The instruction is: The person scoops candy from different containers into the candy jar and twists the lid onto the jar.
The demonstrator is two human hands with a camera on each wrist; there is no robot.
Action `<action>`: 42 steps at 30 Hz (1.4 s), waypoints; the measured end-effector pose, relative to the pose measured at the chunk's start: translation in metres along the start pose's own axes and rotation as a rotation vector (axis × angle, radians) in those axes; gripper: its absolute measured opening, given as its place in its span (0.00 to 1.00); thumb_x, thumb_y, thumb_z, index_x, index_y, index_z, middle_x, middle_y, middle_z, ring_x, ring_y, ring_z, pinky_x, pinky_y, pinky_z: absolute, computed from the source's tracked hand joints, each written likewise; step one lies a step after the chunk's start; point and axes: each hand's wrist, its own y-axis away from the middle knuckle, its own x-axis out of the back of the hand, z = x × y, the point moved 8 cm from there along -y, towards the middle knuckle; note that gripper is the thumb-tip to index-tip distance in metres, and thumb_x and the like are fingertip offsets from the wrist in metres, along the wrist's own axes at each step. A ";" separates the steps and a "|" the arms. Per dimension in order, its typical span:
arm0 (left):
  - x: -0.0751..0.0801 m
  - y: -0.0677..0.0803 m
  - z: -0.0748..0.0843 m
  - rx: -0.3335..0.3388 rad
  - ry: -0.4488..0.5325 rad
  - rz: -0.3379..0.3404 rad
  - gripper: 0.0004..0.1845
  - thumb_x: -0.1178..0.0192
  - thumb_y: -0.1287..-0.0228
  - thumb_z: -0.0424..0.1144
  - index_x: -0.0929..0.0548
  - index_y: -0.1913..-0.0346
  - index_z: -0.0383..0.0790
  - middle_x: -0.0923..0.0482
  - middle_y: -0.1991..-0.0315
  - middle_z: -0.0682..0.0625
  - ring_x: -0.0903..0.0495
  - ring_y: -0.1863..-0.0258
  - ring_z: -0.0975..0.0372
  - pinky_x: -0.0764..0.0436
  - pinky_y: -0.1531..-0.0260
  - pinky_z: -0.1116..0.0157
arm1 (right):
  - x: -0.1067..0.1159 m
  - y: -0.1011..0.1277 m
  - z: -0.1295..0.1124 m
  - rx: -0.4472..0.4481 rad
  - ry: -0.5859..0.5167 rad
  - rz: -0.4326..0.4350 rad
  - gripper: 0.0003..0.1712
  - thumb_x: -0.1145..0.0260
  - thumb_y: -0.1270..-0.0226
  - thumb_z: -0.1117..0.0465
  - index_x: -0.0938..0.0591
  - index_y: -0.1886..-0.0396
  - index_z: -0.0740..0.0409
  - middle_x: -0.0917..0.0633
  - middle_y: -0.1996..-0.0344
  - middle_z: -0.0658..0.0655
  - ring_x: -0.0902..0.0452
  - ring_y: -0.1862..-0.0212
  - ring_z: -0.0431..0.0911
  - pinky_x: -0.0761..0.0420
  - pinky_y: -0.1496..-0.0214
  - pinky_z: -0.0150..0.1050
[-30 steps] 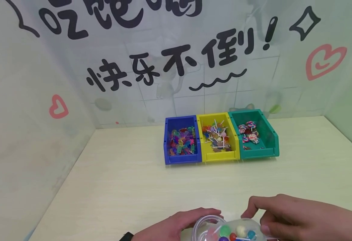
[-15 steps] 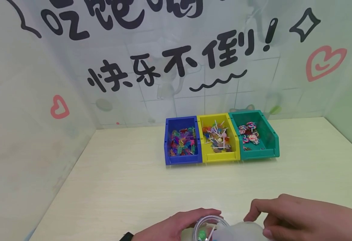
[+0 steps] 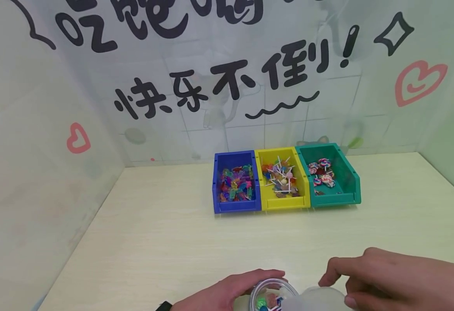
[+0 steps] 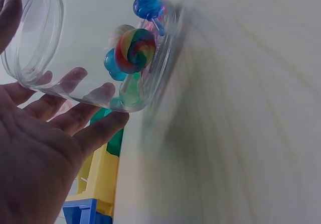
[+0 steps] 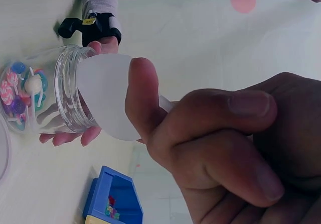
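At the bottom edge of the head view, my left hand (image 3: 227, 291) grips a clear plastic jar (image 3: 270, 298) holding several colourful lollipops (image 4: 134, 50). In the left wrist view its fingers (image 4: 75, 128) lie under the jar (image 4: 65, 48), which is tilted. My right hand (image 3: 390, 278) pinches a translucent white lid (image 3: 316, 300) just right of the jar's open mouth. The right wrist view shows the lid (image 5: 108, 96) between thumb and fingers (image 5: 145, 103), touching or nearly touching the jar's mouth (image 5: 70, 93).
Three bins stand side by side at the back of the pale table (image 3: 164, 233): a blue bin (image 3: 234, 181) of small bright candies, a yellow bin (image 3: 281, 178) of lollipops and a green bin (image 3: 329, 175) of swirl candies. Walls close in the left, back and right.
The white lid has come into view in my right hand, which shifted slightly right. The jar turned, so its candies now show inside the mouth ring instead of along its side.
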 end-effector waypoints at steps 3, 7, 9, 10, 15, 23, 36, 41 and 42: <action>0.001 0.002 0.004 -0.010 -0.003 0.001 0.35 0.43 0.43 0.52 0.48 0.35 0.67 0.40 0.38 0.66 0.37 0.40 0.70 0.30 0.48 0.69 | 0.001 0.000 -0.001 0.010 0.007 -0.002 0.14 0.48 0.33 0.59 0.30 0.50 0.38 0.24 0.80 0.35 0.27 0.77 0.29 0.28 0.73 0.26; 0.004 0.004 0.010 -0.032 -0.006 0.010 0.36 0.42 0.43 0.51 0.49 0.34 0.66 0.42 0.37 0.66 0.39 0.39 0.69 0.31 0.46 0.68 | 0.005 -0.001 -0.002 -0.010 0.025 0.003 0.14 0.48 0.33 0.56 0.30 0.50 0.38 0.23 0.78 0.35 0.27 0.74 0.29 0.28 0.72 0.26; 0.006 0.005 0.010 -0.021 0.017 0.021 0.37 0.42 0.43 0.50 0.49 0.34 0.66 0.43 0.36 0.66 0.39 0.38 0.69 0.32 0.45 0.65 | 0.008 -0.001 -0.002 -0.025 0.033 0.011 0.13 0.48 0.33 0.54 0.30 0.49 0.37 0.23 0.77 0.35 0.26 0.73 0.30 0.29 0.72 0.26; 0.008 0.006 0.010 -0.007 0.034 0.026 0.36 0.42 0.43 0.50 0.49 0.35 0.67 0.43 0.36 0.66 0.40 0.38 0.69 0.32 0.45 0.64 | 0.010 -0.001 -0.003 -0.035 0.037 0.017 0.13 0.49 0.33 0.52 0.30 0.49 0.37 0.22 0.76 0.36 0.26 0.73 0.30 0.29 0.72 0.27; 0.021 0.006 0.008 -0.023 0.060 0.065 0.35 0.43 0.42 0.51 0.48 0.34 0.67 0.44 0.35 0.65 0.42 0.36 0.66 0.35 0.43 0.56 | 0.018 -0.001 -0.014 -0.072 0.047 0.058 0.14 0.51 0.33 0.48 0.30 0.49 0.34 0.21 0.77 0.38 0.28 0.76 0.32 0.30 0.74 0.27; 0.055 0.007 0.024 -0.254 -0.146 0.205 0.35 0.45 0.39 0.47 0.50 0.32 0.56 0.48 0.32 0.59 0.44 0.34 0.61 0.36 0.41 0.58 | 0.031 -0.012 -0.043 0.017 -0.028 0.066 0.13 0.52 0.31 0.52 0.31 0.49 0.40 0.20 0.78 0.40 0.39 0.90 0.32 0.33 0.84 0.29; 0.132 0.018 0.050 -0.239 -0.267 0.475 0.31 0.49 0.35 0.37 0.49 0.32 0.44 0.48 0.32 0.52 0.46 0.33 0.56 0.41 0.39 0.52 | 0.072 -0.051 -0.055 -0.002 -0.028 0.240 0.16 0.50 0.32 0.54 0.31 0.47 0.53 0.19 0.77 0.51 0.39 0.90 0.39 0.35 0.89 0.34; 0.163 0.019 0.048 -0.246 -0.364 0.607 0.30 0.52 0.34 0.37 0.48 0.32 0.41 0.49 0.31 0.49 0.49 0.32 0.59 0.43 0.39 0.52 | 0.092 -0.072 -0.049 -0.022 0.070 0.369 0.14 0.50 0.32 0.60 0.31 0.48 0.57 0.20 0.80 0.49 0.39 0.90 0.39 0.37 0.89 0.32; 0.169 0.019 0.047 -0.250 -0.378 0.628 0.30 0.52 0.34 0.37 0.48 0.32 0.41 0.50 0.31 0.49 0.50 0.32 0.59 0.44 0.38 0.51 | 0.095 -0.076 -0.047 -0.036 0.078 0.388 0.14 0.50 0.32 0.61 0.31 0.48 0.58 0.20 0.80 0.50 0.39 0.90 0.40 0.36 0.89 0.32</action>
